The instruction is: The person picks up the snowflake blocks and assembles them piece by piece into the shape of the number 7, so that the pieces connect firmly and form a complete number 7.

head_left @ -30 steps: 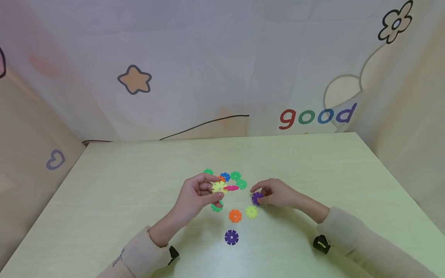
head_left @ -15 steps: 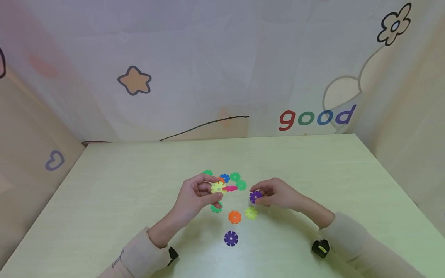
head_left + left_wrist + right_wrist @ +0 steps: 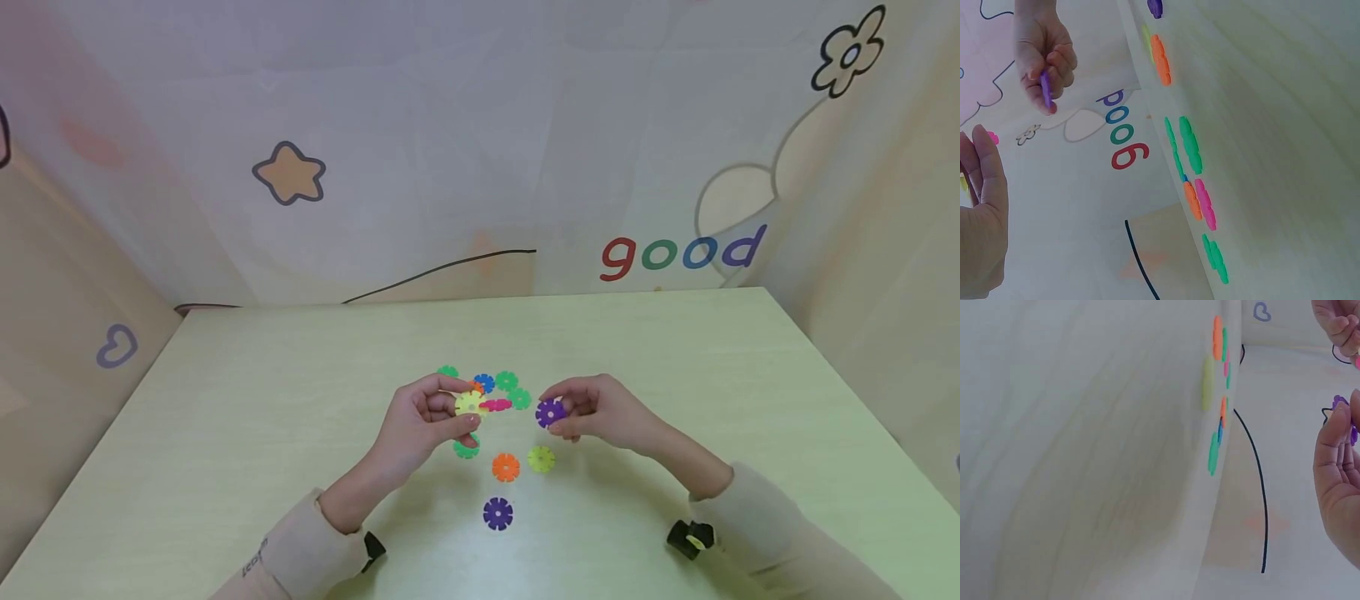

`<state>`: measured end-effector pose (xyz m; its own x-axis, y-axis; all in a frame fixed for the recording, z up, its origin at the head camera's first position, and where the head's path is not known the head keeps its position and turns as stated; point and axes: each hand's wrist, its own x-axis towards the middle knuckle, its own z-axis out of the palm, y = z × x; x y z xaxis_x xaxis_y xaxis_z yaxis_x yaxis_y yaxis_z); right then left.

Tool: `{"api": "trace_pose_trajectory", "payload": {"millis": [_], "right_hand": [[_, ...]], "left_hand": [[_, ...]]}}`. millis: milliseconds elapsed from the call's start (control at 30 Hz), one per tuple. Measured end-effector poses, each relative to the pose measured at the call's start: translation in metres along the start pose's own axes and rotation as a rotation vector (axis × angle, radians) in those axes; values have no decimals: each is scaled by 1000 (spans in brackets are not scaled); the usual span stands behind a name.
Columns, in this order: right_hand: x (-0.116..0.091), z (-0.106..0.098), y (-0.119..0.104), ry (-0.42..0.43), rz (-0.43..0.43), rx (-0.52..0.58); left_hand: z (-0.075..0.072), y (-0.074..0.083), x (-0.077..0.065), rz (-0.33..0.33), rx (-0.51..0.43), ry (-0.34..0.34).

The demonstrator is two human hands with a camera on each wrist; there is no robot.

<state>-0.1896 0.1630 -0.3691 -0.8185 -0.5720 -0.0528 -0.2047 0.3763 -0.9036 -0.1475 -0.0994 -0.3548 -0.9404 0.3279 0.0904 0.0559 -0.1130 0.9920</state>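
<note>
My left hand (image 3: 420,425) pinches a yellow snowflake disc (image 3: 468,404) between thumb and fingers. A pink snowflake disc (image 3: 498,405), seen nearly edge-on, sticks out from its right side and appears slotted into it. To the right, my right hand (image 3: 611,412) pinches a purple snowflake disc (image 3: 550,414) by its edge, above the table and apart from the pink one. In the left wrist view the purple disc (image 3: 1046,89) shows edge-on in the right hand (image 3: 1047,56). The right wrist view shows the right hand (image 3: 1341,481) at its border, the disc partly hidden by the thumb.
On the table (image 3: 262,400) lie an orange disc (image 3: 506,467), a yellow-green disc (image 3: 541,458) and another purple disc (image 3: 498,513). Behind the left hand are green discs (image 3: 507,381), a blue disc (image 3: 484,383) and a partly hidden orange one. A printed curtain (image 3: 450,150) stands behind.
My right hand has lifted the purple snowflake disc off the table, slightly up and left, turning its face toward the head camera. The left hand with the yellow and pink discs has barely moved.
</note>
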Motion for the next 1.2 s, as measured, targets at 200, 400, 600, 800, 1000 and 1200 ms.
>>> {"api": "trace_pose_trajectory", "payload": {"millis": [200,400,600,800,1000,1200], "right_hand": [[-4,2,-8,39,-48,37],[-7,5,-15,82,-85,83],[-10,10,-20,126,-92,159],[-11,15,-24,161,-88,202],[-11,19,-27,180,-91,221],[-10,24,-29,186,-94,234]], "left_hand": [[0,0,0,-2,-10,-2],[0,-1,0,-9,-7,-2],[0,-1,1,-17,-9,0],[1,-2,1,-16,-11,-4],[1,-2,1,-22,-7,-9],[2,-2,2,-29,4,-8]]}}
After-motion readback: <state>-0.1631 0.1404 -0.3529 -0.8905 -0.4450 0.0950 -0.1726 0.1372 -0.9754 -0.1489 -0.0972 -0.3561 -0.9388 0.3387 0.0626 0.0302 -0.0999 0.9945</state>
